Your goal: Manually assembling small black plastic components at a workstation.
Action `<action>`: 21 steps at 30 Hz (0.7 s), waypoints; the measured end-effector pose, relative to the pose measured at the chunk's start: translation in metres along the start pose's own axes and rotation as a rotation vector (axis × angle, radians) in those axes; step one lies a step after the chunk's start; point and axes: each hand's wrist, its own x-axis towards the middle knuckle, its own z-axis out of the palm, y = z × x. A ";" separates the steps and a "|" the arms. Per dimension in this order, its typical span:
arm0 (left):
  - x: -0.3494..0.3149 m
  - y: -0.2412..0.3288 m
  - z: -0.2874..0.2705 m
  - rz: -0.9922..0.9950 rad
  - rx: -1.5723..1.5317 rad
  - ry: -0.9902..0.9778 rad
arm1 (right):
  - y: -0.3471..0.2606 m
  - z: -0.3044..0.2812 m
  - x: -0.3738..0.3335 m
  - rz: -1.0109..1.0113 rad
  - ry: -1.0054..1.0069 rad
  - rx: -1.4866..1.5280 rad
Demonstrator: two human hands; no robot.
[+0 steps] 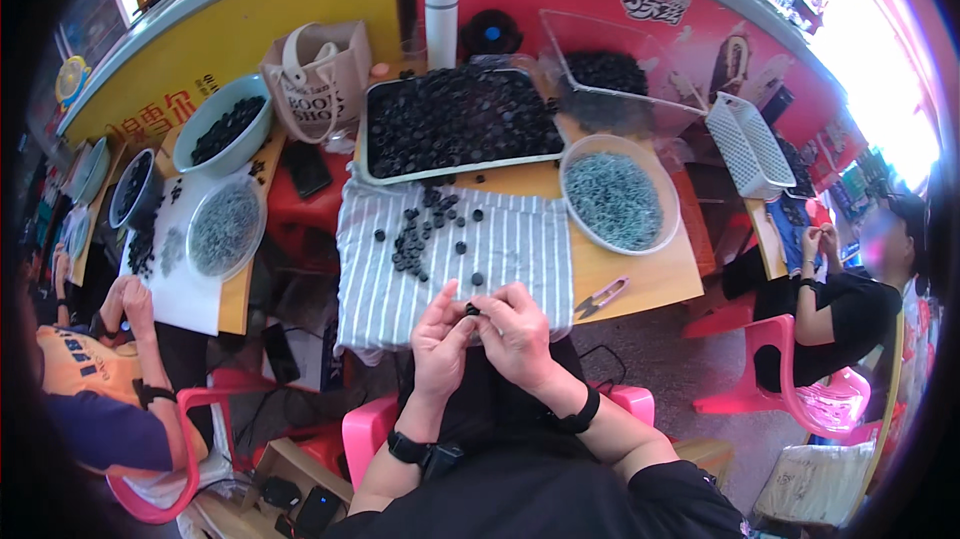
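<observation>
My left hand (442,344) and my right hand (515,334) meet over the near edge of a striped grey cloth (530,259). Both sets of fingertips are closed around a small black round piece (472,309), partly covered by the fingers. Just beyond lie several loose black round pieces (410,244) scattered on the cloth. Behind the cloth, a pale-rimmed tray (400,177) is heaped with similar black pieces. To the right, a round white tub (668,211) contains many small blue-green translucent pieces. Pink-handled thread snips (603,297) rest on the wooden table near that tub.
A clear bin (660,104) with black pieces stands at the back right. A white bottle (441,27) and a cloth tote bag (345,64) stand behind the table. Co-workers sit on pink chairs at the left (110,409) and right (850,314), each at another table.
</observation>
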 end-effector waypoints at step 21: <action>0.004 0.007 -0.001 -0.038 0.183 -0.143 | 0.059 -0.075 0.133 -0.008 -0.457 -0.043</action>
